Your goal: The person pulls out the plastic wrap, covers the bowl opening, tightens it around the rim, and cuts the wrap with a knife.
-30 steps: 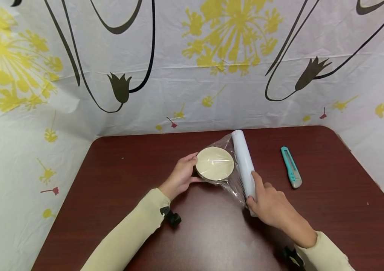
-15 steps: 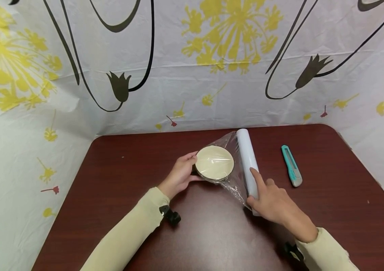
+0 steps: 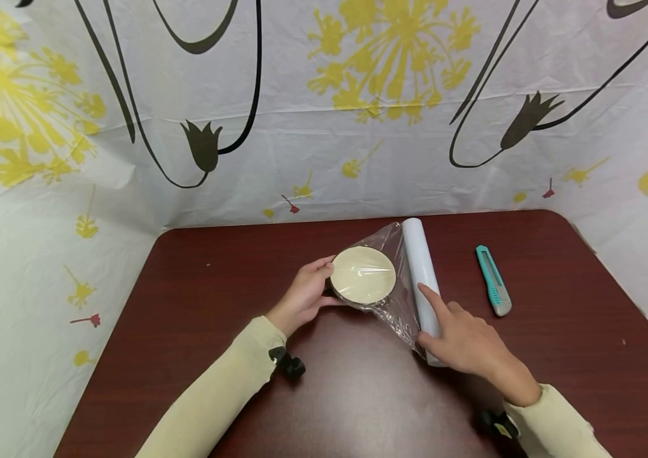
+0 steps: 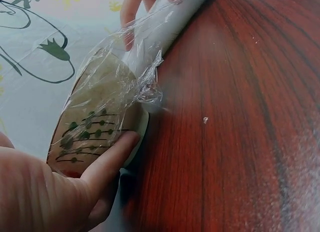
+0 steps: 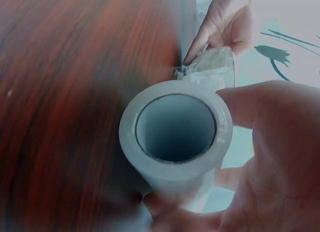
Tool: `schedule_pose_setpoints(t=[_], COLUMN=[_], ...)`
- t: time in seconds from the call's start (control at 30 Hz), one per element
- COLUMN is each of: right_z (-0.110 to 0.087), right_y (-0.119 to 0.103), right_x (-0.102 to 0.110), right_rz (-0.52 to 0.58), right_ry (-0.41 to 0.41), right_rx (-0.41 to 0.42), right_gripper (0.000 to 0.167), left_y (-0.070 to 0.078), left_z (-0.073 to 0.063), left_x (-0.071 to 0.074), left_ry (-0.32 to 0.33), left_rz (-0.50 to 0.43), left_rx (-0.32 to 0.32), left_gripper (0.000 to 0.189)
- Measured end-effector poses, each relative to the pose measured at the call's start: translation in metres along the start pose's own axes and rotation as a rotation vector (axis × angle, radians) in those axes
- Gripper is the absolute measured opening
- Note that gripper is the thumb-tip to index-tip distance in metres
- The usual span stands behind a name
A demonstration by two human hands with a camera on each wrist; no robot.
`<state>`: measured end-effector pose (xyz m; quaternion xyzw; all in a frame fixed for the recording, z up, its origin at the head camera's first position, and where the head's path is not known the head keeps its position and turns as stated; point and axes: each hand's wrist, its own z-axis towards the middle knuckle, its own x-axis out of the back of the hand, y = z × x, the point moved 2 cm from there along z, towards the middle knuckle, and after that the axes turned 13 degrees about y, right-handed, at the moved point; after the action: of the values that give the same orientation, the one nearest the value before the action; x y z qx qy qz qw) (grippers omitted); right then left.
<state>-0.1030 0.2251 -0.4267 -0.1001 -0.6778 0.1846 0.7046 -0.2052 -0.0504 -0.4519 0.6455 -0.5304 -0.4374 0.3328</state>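
A cream bowl (image 3: 363, 275) stands on the table, its mouth covered by clear cling film (image 3: 397, 312). Dark green sprigs decorate the bowl's side in the left wrist view. My left hand (image 3: 304, 296) grips the bowl from the left, thumb along the near side and fingers at the far side. To the right lies a white roll of cling film (image 3: 420, 261), joined to the bowl by a stretched, partly bunched sheet. My right hand (image 3: 469, 340) holds the roll near its front end, index finger lying along the top. The roll's hollow core (image 5: 176, 128) faces the right wrist camera.
A teal utility knife (image 3: 493, 281) lies on the dark red wooden table (image 3: 232, 273), right of the roll. Behind the table hangs a white cloth (image 3: 301, 152) with flower prints. Each wrist wears a small black camera mount (image 3: 287, 364).
The roll and my right hand have shifted a little to the right, widening the film between roll and bowl. My left hand and the bowl have stayed nearly still.
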Motion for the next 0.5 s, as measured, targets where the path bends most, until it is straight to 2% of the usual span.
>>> schedule_pose_setpoints(t=[0.27,0.5], right_z=[-0.0012,-0.0029], right_y=[0.0057,0.0068], right_x=[0.0003,0.0013], right_rz=[0.059,0.027], right_ry=[0.022,0.047], right_rx=[0.020,-0.027], right_gripper=[0.066,0.072], left_y=[0.0003,0.0016], left_z=[0.0003,-0.0009], left_x=[-0.0003,-0.0013], left_ry=[0.005,0.018], left_rz=[-0.001,0.006], left_rx=[0.003,0.007], left_gripper=[0.047,0.046])
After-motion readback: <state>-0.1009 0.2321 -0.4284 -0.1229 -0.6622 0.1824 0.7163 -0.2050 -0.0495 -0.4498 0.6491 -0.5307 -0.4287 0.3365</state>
